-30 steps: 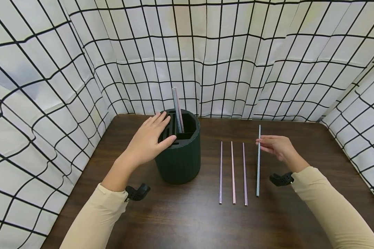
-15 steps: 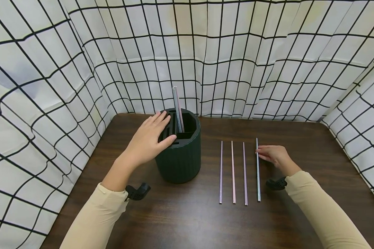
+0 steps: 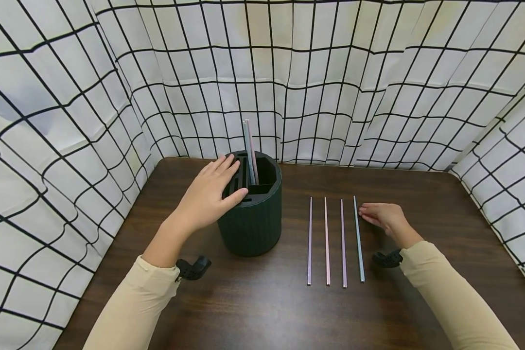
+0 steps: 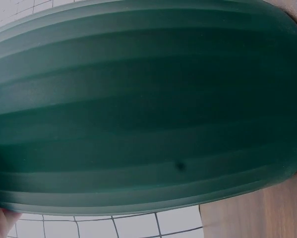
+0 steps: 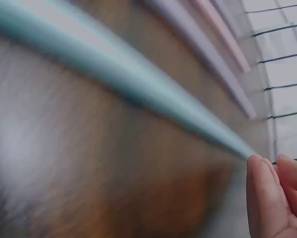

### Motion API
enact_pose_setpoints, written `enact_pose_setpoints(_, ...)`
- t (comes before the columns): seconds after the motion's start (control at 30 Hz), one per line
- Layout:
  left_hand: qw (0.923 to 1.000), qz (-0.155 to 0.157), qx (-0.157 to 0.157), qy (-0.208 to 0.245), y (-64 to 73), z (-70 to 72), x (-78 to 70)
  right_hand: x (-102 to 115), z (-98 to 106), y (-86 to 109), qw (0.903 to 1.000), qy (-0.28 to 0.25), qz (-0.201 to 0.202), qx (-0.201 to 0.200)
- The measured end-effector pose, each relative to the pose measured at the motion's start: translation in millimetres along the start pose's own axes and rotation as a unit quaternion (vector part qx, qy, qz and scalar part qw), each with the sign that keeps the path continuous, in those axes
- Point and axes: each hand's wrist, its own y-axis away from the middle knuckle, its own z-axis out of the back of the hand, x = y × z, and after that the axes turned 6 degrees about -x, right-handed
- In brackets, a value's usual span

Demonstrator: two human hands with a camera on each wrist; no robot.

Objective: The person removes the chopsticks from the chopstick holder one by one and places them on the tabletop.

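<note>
My left hand (image 3: 207, 194) rests with spread fingers on top of a dark green ribbed utensil holder (image 3: 250, 228), thumb along its near rim. The holder's ribbed side fills the left wrist view. A light blue chopstick (image 3: 358, 238) lies on the table at the right end of a row. Just right of its upper part is my right hand (image 3: 386, 217), fingertips together, with a narrow gap to the stick in the head view. To the left lie a purple chopstick (image 3: 343, 243), a pink chopstick (image 3: 326, 243) and another purple chopstick (image 3: 309, 243), roughly parallel.
A blue chopstick (image 3: 247, 150) and a pink chopstick (image 3: 253, 160) stand in the holder's open compartment, beside narrow slots. Black-gridded white curtains (image 3: 319, 107) enclose the back and sides of the dark wooden table (image 3: 262, 306).
My right hand has lowered the light blue chopstick to the table and let go of it. The stick has shifted left, nearer the others. My left hand stays on the holder.
</note>
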Motion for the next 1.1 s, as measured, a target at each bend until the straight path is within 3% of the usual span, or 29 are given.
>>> enact_pose_setpoints(0.13, 1.0000, 0.000, 0.000, 0.001, -0.1, 0.2, 0.1, 16, -10, 5.8, 0.9991, -0.008, 0.039, 0.015)
enact_pose_setpoints(0.33, 1.0000, -0.001, -0.004, -0.001, 0.6, 0.6, 0.8, 58, -43, 13.0, 0.9947, -0.011, 0.087, 0.055)
enact_pose_setpoints(0.53, 1.0000, -0.002, -0.003, -0.001, 0.2, 0.4, 0.1, 96, -80, 17.7, 0.9912, -0.016, 0.101, 0.085)
enact_pose_setpoints(0.87, 1.0000, -0.002, -0.001, -0.003, -2.0, -1.9, -0.7, 122, -134, 24.0, 0.9885, 0.030, 0.121, 0.085)
enact_pose_setpoints(1.1, 1.0000, 0.002, 0.001, -0.002, -1.1, -0.7, -0.3, 145, -161, 32.9, 0.9832, 0.023, 0.150, 0.103)
